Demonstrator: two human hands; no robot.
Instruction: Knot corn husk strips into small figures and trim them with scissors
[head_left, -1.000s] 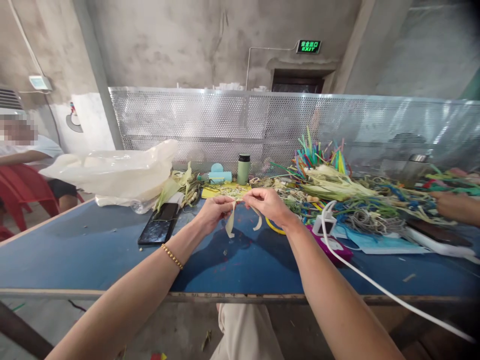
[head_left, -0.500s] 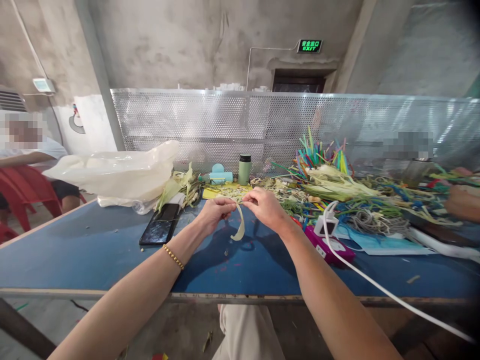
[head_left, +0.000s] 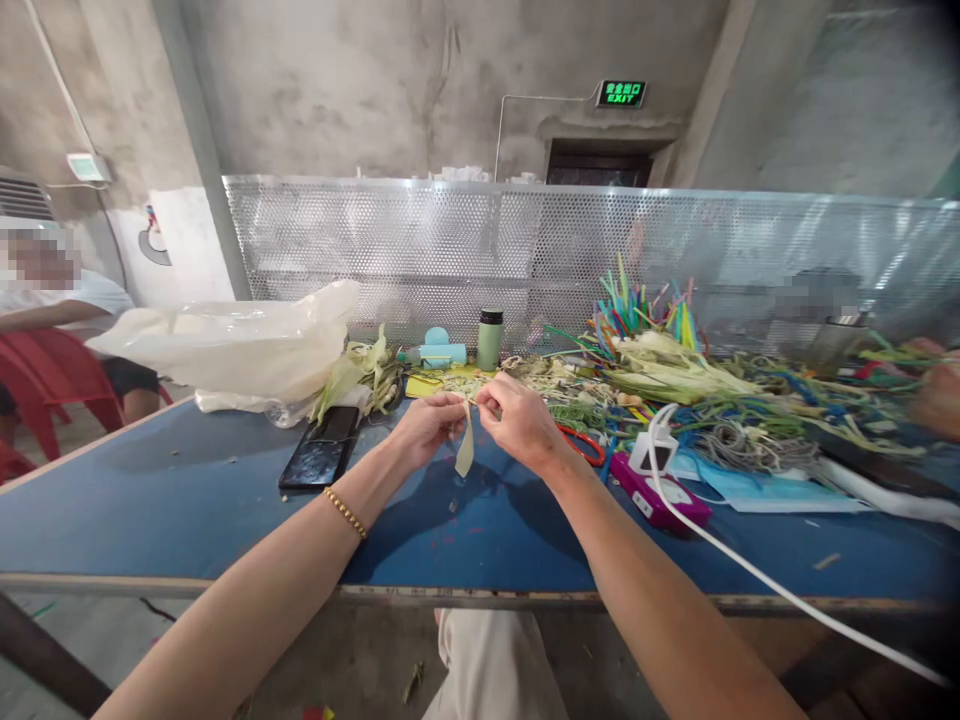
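Observation:
A pale strip of corn husk [head_left: 465, 452] hangs down between my two hands, just above the blue tabletop. Its upper end is pinched in the fingertips of my left hand [head_left: 433, 428], which has a gold bead bracelet on the wrist. Close against it on the right, my right hand [head_left: 517, 420] also has thumb and fingers closed at the top of the strip. The fingers partly hide that upper end. Behind my hands lie scattered yellow-green husk scraps [head_left: 465, 382]. A red loop-shaped handle [head_left: 589, 447] shows beside my right wrist.
A black phone [head_left: 321, 450], husk bundle [head_left: 367, 375] and large plastic bag [head_left: 232, 345] lie left. A green bottle [head_left: 490, 340] stands behind. To the right are a purple power strip [head_left: 660, 490], white cable [head_left: 739, 570], blue mask [head_left: 780, 490] and coloured stems [head_left: 652, 310]. People sit either side.
My right hand has shifted slightly left, closer to my left hand. The husk strip has turned from a curve to hanging straighter, and more of the red handle shows.

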